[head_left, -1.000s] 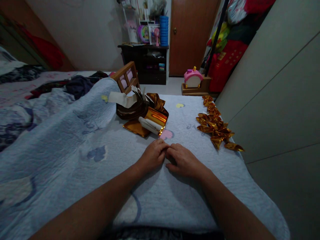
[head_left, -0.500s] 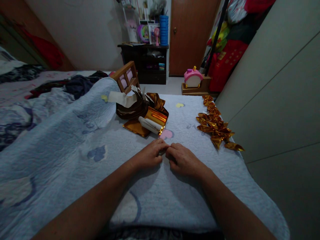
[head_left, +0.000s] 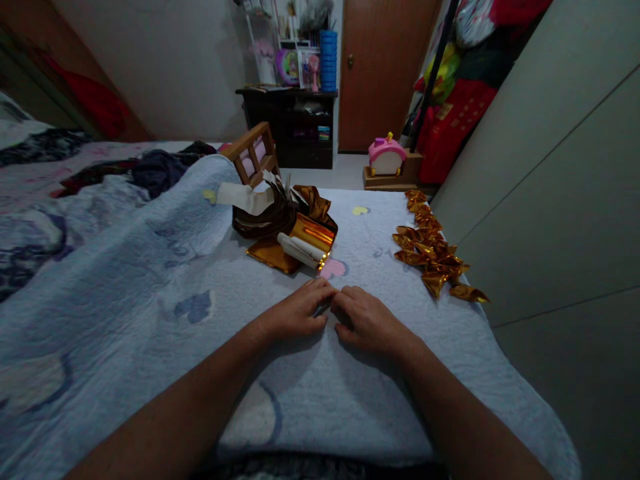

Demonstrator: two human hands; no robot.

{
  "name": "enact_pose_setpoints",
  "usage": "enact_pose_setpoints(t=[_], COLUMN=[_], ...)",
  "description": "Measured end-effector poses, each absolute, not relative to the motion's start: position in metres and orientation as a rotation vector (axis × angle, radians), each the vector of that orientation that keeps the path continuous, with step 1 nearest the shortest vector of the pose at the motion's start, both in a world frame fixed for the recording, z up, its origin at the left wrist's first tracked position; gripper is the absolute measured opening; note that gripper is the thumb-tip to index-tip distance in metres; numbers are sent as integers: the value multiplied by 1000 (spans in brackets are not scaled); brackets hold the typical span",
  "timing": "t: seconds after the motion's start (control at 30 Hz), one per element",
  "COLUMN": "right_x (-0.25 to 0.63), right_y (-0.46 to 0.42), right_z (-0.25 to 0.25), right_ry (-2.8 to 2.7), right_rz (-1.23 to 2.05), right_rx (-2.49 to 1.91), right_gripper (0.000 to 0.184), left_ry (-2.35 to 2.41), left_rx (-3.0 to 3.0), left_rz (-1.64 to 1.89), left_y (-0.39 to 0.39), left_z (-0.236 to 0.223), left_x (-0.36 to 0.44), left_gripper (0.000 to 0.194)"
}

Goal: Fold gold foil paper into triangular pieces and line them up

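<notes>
Fingertip to fingertip, my left hand [head_left: 303,311] and my right hand [head_left: 366,319] meet low over the quilt [head_left: 295,383]. The fingers of both are curled inward and closed; whatever they hold, if anything, is hidden beneath them. Just beyond my left hand lies a pile of gold foil paper sheets [head_left: 314,231], some showing their white backs. A white roll of paper [head_left: 301,251] rests on the front of that pile. Off to the right of my right hand, several folded gold foil pieces [head_left: 430,250] lie in a heap along the quilt's edge.
At the far end stands a wooden rail [head_left: 249,152], beside crumpled dark clothes [head_left: 160,172] on the left. A pink toy [head_left: 387,155], a dark cabinet [head_left: 287,127] and a brown door [head_left: 376,73] are farther back. A pale panel [head_left: 560,200] rises on the right.
Both thumbs have shifted slightly down and away from the fingers, toward me. The hands stay in the same place, and the foil pile and folded pieces have not moved.
</notes>
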State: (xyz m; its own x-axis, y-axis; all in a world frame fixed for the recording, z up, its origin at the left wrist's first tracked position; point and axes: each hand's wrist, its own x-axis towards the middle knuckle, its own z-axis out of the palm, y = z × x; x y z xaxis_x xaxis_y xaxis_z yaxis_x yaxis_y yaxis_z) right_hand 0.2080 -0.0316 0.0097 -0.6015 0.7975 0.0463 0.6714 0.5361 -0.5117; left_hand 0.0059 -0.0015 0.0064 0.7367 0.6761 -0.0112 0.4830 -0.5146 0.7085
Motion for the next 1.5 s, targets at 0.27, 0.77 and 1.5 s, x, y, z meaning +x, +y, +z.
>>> enact_pose_setpoints(t=[0.27, 0.77, 1.5], right_x=[207, 207, 205], right_y=[-30, -33, -32], right_z=[7, 10, 7], right_ry=[-2503, -2525, -2499], right_rz=[653, 628, 597], right_rx=[-1248, -1234, -1274], right_gripper=[14, 23, 17], left_ry=[873, 873, 865], left_rx=[2237, 2247, 2222], left_rz=[330, 355, 339], left_y=[0, 0, -1], left_z=[5, 3, 7], left_x=[6, 6, 6], left_gripper=[38, 37, 45])
